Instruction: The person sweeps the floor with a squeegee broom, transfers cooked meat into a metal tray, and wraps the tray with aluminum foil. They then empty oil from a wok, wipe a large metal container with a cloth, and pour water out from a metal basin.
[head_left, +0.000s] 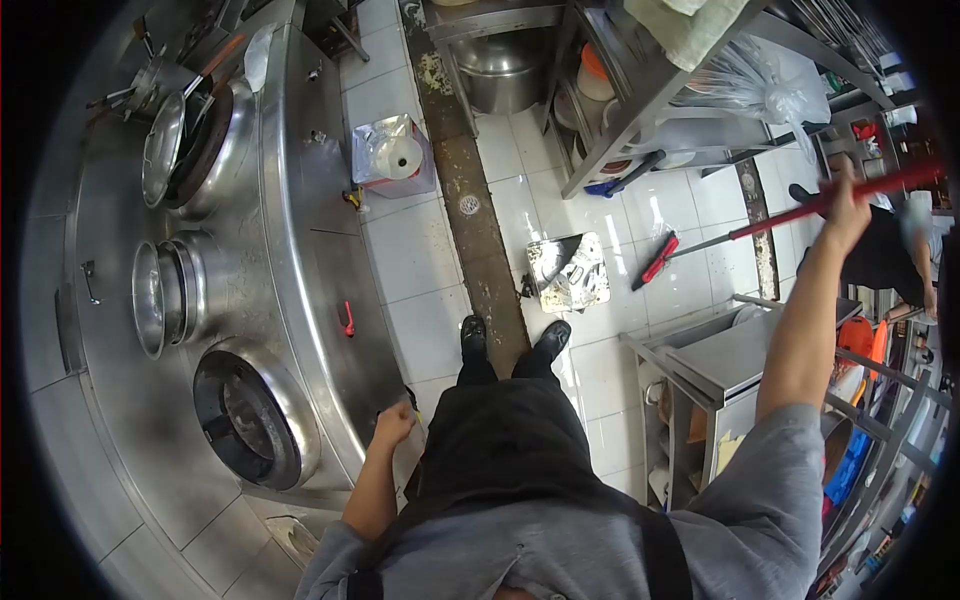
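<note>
My right hand (848, 215) is stretched far out to the right, wrapped round the red handle of a long floor squeegee (785, 217). Its red and dark head (656, 262) rests on the wet tiles. Just left of that head lies a square metal tray or lid (570, 273), smeared with dark and pale residue. My left hand (395, 423) is low beside the front of the steel stove (325, 300), fingers curled. A small dark thing shows at its fingertips, and what it grips, if anything, is unclear.
Woks (250, 415) and pots sit on the stove at left. A square tin (393, 155) stands on the floor by a dirty drain channel (485, 230). Steel shelving (640, 110) is ahead; a low steel cabinet (725, 350) is at right. Another person (880, 255) stands far right.
</note>
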The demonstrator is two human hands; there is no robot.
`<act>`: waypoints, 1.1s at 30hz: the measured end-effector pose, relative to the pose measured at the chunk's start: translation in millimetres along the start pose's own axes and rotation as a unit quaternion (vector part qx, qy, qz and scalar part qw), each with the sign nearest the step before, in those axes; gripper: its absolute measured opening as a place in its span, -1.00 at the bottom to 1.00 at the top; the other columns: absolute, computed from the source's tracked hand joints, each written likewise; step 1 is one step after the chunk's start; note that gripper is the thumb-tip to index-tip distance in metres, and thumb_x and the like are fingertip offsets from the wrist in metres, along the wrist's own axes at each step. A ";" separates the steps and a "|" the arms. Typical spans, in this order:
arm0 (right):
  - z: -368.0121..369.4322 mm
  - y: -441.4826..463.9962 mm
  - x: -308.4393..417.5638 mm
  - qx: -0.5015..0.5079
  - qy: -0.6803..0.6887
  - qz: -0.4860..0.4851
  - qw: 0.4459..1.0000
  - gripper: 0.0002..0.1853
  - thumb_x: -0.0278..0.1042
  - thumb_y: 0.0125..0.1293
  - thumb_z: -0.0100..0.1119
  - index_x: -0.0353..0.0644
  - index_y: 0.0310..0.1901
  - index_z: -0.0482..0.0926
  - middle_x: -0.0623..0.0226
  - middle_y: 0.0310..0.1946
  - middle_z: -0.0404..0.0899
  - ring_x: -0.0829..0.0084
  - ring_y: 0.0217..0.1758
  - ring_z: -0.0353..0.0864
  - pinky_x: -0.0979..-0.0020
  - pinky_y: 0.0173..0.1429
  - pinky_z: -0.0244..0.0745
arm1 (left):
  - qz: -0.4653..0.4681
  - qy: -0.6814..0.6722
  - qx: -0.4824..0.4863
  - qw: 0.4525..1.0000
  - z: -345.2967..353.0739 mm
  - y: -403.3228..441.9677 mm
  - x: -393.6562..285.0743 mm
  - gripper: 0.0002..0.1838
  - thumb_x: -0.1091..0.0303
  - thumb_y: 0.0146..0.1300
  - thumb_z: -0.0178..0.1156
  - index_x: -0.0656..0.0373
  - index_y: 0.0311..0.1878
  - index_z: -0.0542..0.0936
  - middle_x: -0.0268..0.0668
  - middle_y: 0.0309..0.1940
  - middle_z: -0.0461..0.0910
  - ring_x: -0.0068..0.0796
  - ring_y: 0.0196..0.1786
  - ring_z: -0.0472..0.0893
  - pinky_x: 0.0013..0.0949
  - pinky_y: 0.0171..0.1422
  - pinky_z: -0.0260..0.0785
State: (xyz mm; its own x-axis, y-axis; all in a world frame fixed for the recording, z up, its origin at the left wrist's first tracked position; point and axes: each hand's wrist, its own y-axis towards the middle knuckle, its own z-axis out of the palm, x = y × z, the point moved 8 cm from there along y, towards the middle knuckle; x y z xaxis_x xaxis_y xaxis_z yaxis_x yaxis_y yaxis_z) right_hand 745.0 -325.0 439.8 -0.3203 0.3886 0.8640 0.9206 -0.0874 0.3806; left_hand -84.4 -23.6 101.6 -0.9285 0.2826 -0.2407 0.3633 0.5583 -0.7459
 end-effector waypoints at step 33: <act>-166.9 -361.4 201.3 -0.269 0.038 -0.155 0.950 -0.71 -0.30 0.38 0.05 -0.22 -0.48 0.35 0.40 -0.74 0.29 0.56 -0.74 0.26 0.50 -0.60 0.29 | 0.231 0.006 0.030 0.972 -128.6 93.9 -51.5 -0.57 0.38 0.05 0.15 0.13 0.06 0.52 -0.10 -0.15 0.61 -0.08 -0.05 0.58 -0.19 0.09 0.41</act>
State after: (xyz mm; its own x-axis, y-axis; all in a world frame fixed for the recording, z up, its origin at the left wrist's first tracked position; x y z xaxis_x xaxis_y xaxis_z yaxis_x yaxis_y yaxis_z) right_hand 310.5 -368.2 531.2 -0.5908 0.4066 0.6969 0.5392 -0.4435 0.7159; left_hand 7.4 114.6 123.9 -0.6661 0.5018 -0.5518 0.7362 0.3230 -0.5947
